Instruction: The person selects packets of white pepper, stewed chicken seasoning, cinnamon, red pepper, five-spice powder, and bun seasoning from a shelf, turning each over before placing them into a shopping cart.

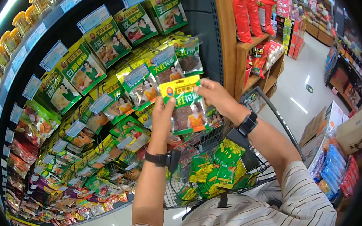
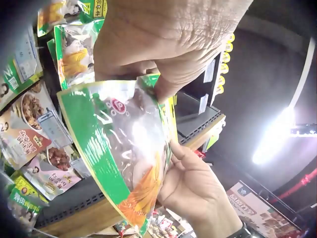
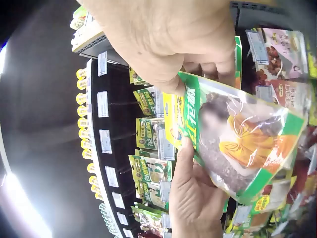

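Both hands hold a flat spice packet (image 1: pixel 185 112) upright in front of the shelf, its printed face towards the head camera. It has a yellow top, green bands, dark red-brown contents behind clear plastic and a figure in orange. My left hand (image 1: pixel 163 116) grips its left edge, the thumb on the front. At the upper right corner my right hand (image 1: pixel 215 95) pinches it between thumb and fingers. In the right wrist view the packet (image 3: pixel 237 139) slants below the right hand (image 3: pixel 168 42). Glare covers part of the packet (image 2: pixel 99 148) in the left wrist view.
Similar packets (image 1: pixel 99 43) hang in rows behind price tags. Below my hands, a wire shopping cart (image 1: pixel 290 125) holds a pile of green and yellow packets (image 1: pixel 226 173). A wooden shelf (image 1: pixel 250 41) with red bags stands right. Cardboard boxes (image 1: pixel 352 131) sit by the aisle.
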### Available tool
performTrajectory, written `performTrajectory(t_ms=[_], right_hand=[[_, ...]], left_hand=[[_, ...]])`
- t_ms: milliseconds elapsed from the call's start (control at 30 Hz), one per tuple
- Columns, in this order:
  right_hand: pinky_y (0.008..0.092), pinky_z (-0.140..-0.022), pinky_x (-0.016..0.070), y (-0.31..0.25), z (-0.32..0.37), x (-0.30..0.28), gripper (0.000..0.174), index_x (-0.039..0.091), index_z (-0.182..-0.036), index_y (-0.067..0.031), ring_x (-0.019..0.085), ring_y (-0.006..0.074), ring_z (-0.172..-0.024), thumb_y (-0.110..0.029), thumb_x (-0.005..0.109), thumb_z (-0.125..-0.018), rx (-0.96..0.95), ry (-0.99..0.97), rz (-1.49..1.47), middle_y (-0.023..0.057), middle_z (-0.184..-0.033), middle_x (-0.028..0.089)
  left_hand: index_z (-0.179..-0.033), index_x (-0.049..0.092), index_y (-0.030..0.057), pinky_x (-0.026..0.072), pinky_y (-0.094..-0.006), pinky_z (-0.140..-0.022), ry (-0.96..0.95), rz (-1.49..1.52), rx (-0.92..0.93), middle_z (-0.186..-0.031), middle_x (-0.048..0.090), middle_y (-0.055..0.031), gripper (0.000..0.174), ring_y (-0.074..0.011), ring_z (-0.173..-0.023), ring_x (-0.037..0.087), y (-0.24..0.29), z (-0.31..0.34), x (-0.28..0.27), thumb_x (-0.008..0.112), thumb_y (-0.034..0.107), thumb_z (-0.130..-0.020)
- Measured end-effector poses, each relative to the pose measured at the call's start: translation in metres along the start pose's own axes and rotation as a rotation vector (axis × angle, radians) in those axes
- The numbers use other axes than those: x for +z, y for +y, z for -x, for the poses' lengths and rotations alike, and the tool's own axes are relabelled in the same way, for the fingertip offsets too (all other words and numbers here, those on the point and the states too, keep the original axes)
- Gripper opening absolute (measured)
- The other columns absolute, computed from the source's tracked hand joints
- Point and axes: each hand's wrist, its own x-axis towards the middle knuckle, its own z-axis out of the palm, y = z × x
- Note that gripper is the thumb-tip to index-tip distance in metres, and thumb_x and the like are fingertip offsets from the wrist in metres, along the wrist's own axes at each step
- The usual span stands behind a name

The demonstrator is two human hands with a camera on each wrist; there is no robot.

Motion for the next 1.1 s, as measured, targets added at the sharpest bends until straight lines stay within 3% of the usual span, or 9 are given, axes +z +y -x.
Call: performTrajectory(t_ms=[33, 67, 200, 300, 367, 733, 833, 933, 1100], right_hand=[[0.0218, -0.065, 0.0429, 0.004, -0.013, -0.003, 0.033, 0.058, -0.124, -0.0042, 0.052, 0.0030, -0.077, -0.024, 0.059, -0.097, 0.001, 0.014, 0.007, -0.0032, -0.097, 0.063], [0.0271, -0.080, 0.0495, -0.004, -0.021, -0.003, 0.040, 0.053, -0.128, -0.0009, 0.061, 0.0109, -0.093, -0.024, 0.060, -0.097, 0.010, 0.033, 0.022, 0.0035, -0.107, 0.065], [0.0335, -0.093, 0.0471, -0.021, -0.055, 0.001, 0.047, 0.049, -0.133, 0.0006, 0.060, 0.0186, -0.111, -0.026, 0.060, -0.096, -0.080, 0.076, 0.022, 0.0108, -0.123, 0.063], [0.0365, -0.099, 0.0443, -0.026, -0.076, 0.005, 0.051, 0.047, -0.136, 0.0009, 0.057, 0.0212, -0.118, -0.028, 0.060, -0.096, -0.083, 0.095, 0.109, 0.0129, -0.129, 0.060], [0.0369, -0.100, 0.0435, -0.025, -0.089, 0.008, 0.053, 0.046, -0.137, 0.0010, 0.056, 0.0213, -0.120, -0.028, 0.060, -0.096, -0.091, 0.085, 0.115, 0.0127, -0.129, 0.060], [0.0309, -0.091, 0.0487, -0.033, -0.117, 0.011, 0.023, 0.057, -0.113, -0.0058, 0.063, 0.0177, -0.106, -0.023, 0.059, -0.097, -0.058, 0.112, -0.061, 0.0083, -0.111, 0.067], [0.0314, -0.090, 0.0492, -0.036, -0.118, 0.009, 0.021, 0.059, -0.109, -0.0066, 0.064, 0.0180, -0.103, -0.023, 0.060, -0.097, -0.061, 0.117, -0.101, 0.0071, -0.107, 0.067], [0.0327, -0.090, 0.0471, -0.038, -0.117, 0.005, 0.020, 0.061, -0.103, -0.0081, 0.063, 0.0179, -0.101, -0.027, 0.062, -0.095, -0.070, 0.116, -0.134, 0.0070, -0.105, 0.068], [0.0345, -0.090, 0.0456, -0.051, -0.119, 0.004, 0.023, 0.065, -0.101, -0.0089, 0.063, 0.0177, -0.100, -0.030, 0.063, -0.093, -0.067, 0.135, -0.114, 0.0059, -0.104, 0.068]], left_hand=[[-0.126, 0.055, 0.0018, 0.0412, -0.0293, -0.096, 0.011, 0.006, 0.009, -0.119, 0.061, -0.0028, 0.036, -0.0112, -0.107, 0.055, -0.002, -0.010, -0.006, 0.061, 0.021, -0.097], [-0.125, 0.057, 0.0020, 0.0406, -0.0286, -0.096, 0.031, 0.011, 0.058, -0.118, 0.061, -0.0016, 0.034, -0.0108, -0.107, 0.054, -0.007, -0.022, -0.013, 0.060, 0.020, -0.097], [-0.126, 0.058, 0.0026, 0.0394, -0.0284, -0.096, 0.025, 0.043, 0.056, -0.118, 0.062, -0.0007, 0.033, -0.0103, -0.107, 0.054, -0.019, -0.049, -0.038, 0.059, 0.020, -0.097], [-0.112, 0.060, 0.0030, 0.0424, -0.0254, -0.080, 0.070, 0.009, 0.094, -0.103, 0.062, -0.0006, 0.022, -0.0070, -0.091, 0.052, -0.029, -0.061, -0.047, 0.058, 0.020, -0.098], [-0.114, 0.059, 0.0024, 0.0418, -0.0257, -0.081, 0.075, 0.031, 0.085, -0.103, 0.062, -0.0007, 0.024, -0.0072, -0.091, 0.051, -0.030, -0.063, -0.050, 0.058, 0.021, -0.098], [-0.115, 0.060, 0.0013, 0.0410, -0.0271, -0.077, 0.033, 0.017, 0.133, -0.100, 0.060, -0.0001, 0.027, -0.0076, -0.088, 0.049, -0.032, -0.080, -0.055, 0.057, 0.022, -0.098], [-0.123, 0.058, -0.0006, 0.0416, -0.0277, -0.091, 0.016, 0.045, 0.125, -0.113, 0.062, -0.0021, 0.032, -0.0104, -0.101, 0.055, -0.027, -0.081, -0.053, 0.058, 0.019, -0.098], [-0.107, 0.061, 0.0021, 0.0404, -0.0277, -0.068, 0.098, -0.049, 0.185, -0.084, 0.056, 0.0022, 0.024, -0.0073, -0.077, 0.047, -0.032, -0.087, -0.049, 0.059, 0.023, -0.096], [-0.097, 0.059, 0.0011, 0.0392, -0.0315, -0.063, 0.197, -0.172, 0.200, -0.076, 0.054, -0.0014, 0.028, -0.0096, -0.071, 0.046, -0.040, -0.102, -0.044, 0.061, 0.029, -0.094]])
